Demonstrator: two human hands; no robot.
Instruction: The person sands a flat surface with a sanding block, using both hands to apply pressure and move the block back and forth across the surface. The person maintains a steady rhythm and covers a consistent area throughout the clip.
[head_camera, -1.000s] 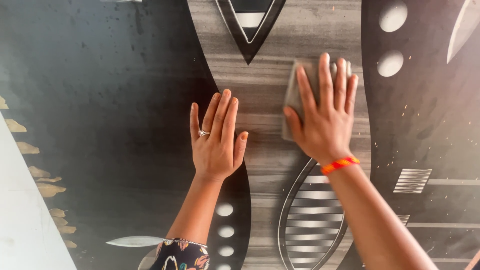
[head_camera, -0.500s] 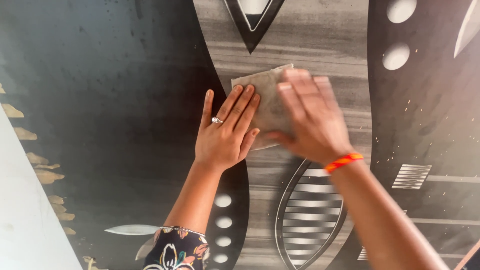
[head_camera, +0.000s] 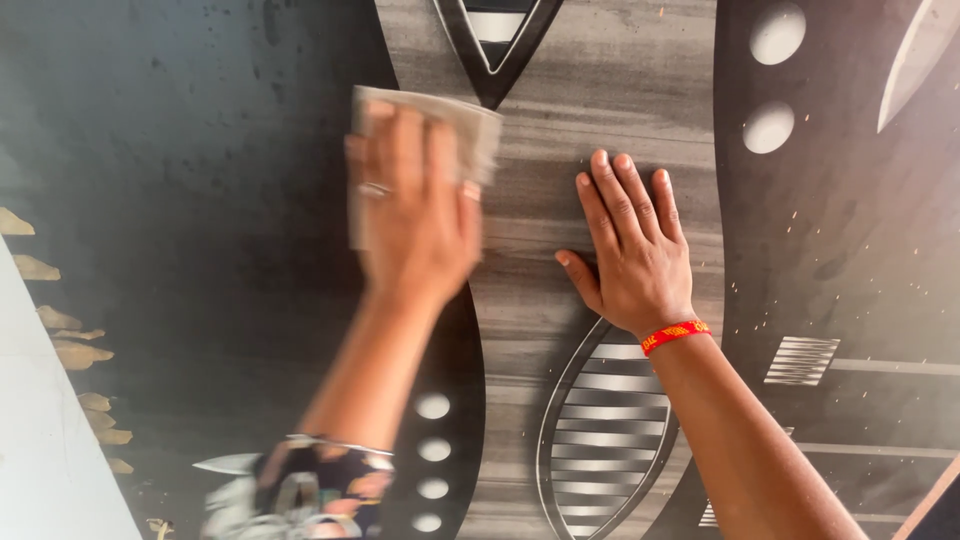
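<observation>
A grey rectangular sanding sheet (head_camera: 478, 130) lies flat on a patterned panel (head_camera: 600, 120) of grey wood grain and black shapes. My left hand (head_camera: 415, 215), blurred and wearing a ring, presses flat on the sheet at the border between the black area and the grey band. My right hand (head_camera: 630, 245), with an orange wristband, rests flat and empty on the grey band, fingers spread, a hand's width right of the sheet.
The panel fills the view, with white dots (head_camera: 770, 125), a striped leaf shape (head_camera: 605, 430) and a dark triangle (head_camera: 495, 40). A pale strip (head_camera: 45, 440) with chipped tan flakes borders the lower left.
The sheet passed from under my right hand to under my left hand and slid left. My right hand now lies bare on the grey band.
</observation>
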